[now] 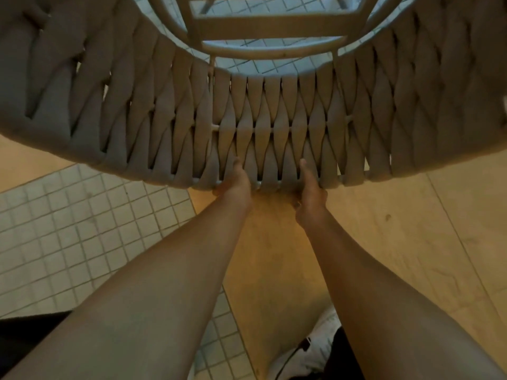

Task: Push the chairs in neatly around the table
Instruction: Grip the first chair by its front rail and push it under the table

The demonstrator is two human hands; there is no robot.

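Nearest to us, below the hands: one white shoe (307, 352), partly hidden behind the right forearm, standing on the tan floor panels (384, 242).

Two bare forearms, one per side, reach forward and converge toward the middle.

Two hands. Our left hand (236, 185) and our right hand (311, 192) sit side by side, a short gap between them. Each is clamped on the near rim of the chair back: thumbs lie up against the woven face, the remaining fingers curl under the rim and are hidden from us.

One chair (260, 122), the only one we count in view. It sits directly beyond both hands, and its curved back spreads wide to the left and right of them. The back is wrapped in grey woven straps crossing in a braided pattern; one thin horizontal rod shows through the weave just beyond the thumbs.

Beyond the woven back: one pale seat frame (271, 31) with cross slats, open so that the floor shows through.

Floor, two kinds: small pale square tiles (68, 229) to the left of the left hand, and the tan panels under and to the right of both hands.
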